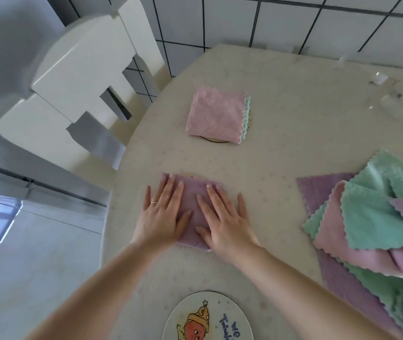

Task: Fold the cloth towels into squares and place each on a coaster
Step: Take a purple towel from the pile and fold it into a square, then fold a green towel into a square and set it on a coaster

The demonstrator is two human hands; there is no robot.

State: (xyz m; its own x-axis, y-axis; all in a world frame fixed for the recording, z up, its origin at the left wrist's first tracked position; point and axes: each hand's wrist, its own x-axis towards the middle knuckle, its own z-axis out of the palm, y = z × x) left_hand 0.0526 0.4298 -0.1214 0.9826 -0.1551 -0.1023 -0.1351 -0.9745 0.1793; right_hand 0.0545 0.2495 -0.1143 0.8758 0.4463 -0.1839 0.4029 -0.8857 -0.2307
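Right at the bottom edge sits a round white coaster with a cartoon print (207, 317), nothing on it yet. Just above, mid-frame, both hands lie flat with fingers spread on a folded purple cloth towel (195, 212): left hand (162, 217) on its left half, right hand (225, 222) on its right, neither pinching anything. A sliver of something tan peeks out at its top edge, maybe a coaster, can't really tell. Higher up, a folded pink cloth towel (216, 114) already sits on a tan round coaster (214, 139). Loose pile of purple, pink and green towels (372, 217) waits at the right. I'd say smooth outward from the centre, square up the corners, then let go gently.
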